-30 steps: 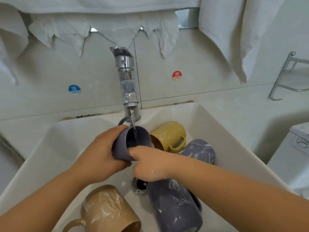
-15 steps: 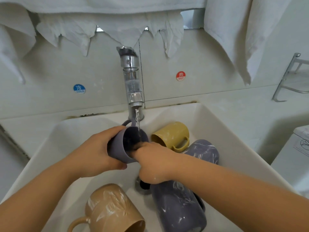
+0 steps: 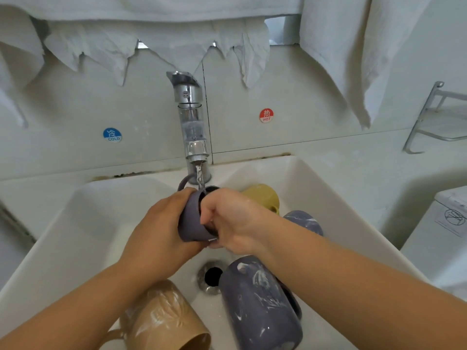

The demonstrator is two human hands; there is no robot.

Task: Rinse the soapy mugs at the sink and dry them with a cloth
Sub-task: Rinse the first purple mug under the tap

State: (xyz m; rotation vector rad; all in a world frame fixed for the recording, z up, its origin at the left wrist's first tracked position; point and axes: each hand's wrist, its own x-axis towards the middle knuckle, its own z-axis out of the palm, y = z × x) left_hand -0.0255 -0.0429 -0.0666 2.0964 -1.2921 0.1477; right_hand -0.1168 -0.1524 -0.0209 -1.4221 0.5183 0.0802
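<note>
The left hand (image 3: pixel 161 233) is wrapped around the body of a small purple mug (image 3: pixel 190 218), fingers curled over its far side, holding it tilted with the mouth turned toward the right hand (image 3: pixel 233 221). The right hand is closed at the mug's rim, thumb on the outside and fingertips apparently reaching inside the opening; how far they go in cannot be told. The mug's handle (image 3: pixel 183 181) projects beyond the left hand's knuckles. A thin stream of water (image 3: pixel 199 174) runs from the chrome tap (image 3: pixel 192 122) directly above both hands and lands at the mug's upper rim. All of this takes place over the white sink (image 3: pixel 75 223). Just beyond the right hand lies a yellow mug (image 3: pixel 262 197) on its side, and beside the right wrist a second purple mug (image 3: pixel 304 221) with pale streaks. Below the right forearm lies a large purple mug (image 3: pixel 260 304) smeared with white suds, next to the open drain (image 3: pixel 212 275), which sits beneath the two hands. Under the left forearm lies a tan mug (image 3: pixel 164 322), also streaked with suds, mouth toward the camera. White cloths (image 3: pixel 156 44) hang on the wall above the tap, well beyond the hands.
</note>
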